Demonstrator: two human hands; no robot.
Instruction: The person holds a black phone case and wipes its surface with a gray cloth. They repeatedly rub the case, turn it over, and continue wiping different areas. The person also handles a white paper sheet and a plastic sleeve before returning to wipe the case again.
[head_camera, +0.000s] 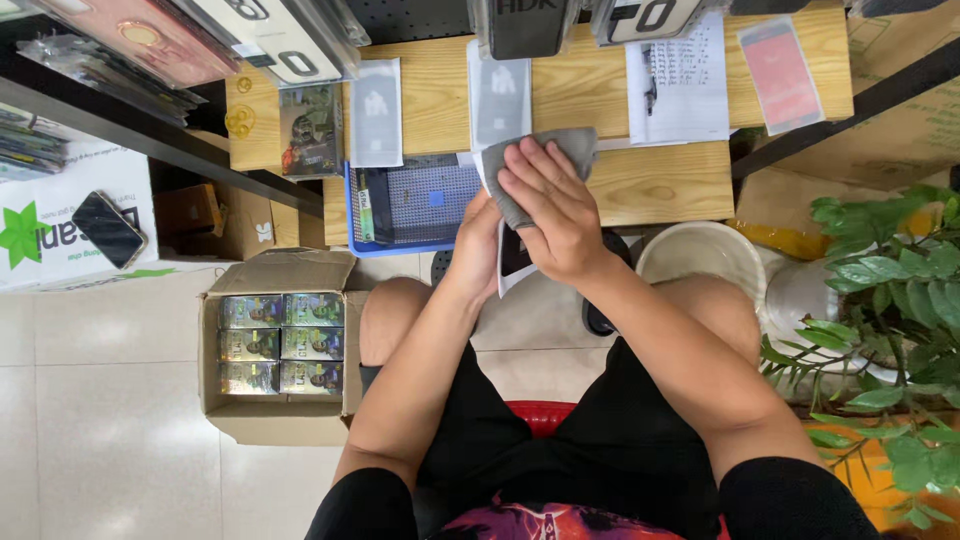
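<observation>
head view: a wooden desk is seen from above, with a cardboard box of small packs on the floor beside the left knee and a blue tray at the desk's near edge. just off that near edge, above the lap, a thin flat phone is held upright-ish by the left hand, fingers clamped along its left side. a grey cloth is pressed on its face by the right hand, fingers together and flat. the phone is judged light, stiff, slippery and fragile, best gripped by its edges; the cloth is soft and limp.
</observation>
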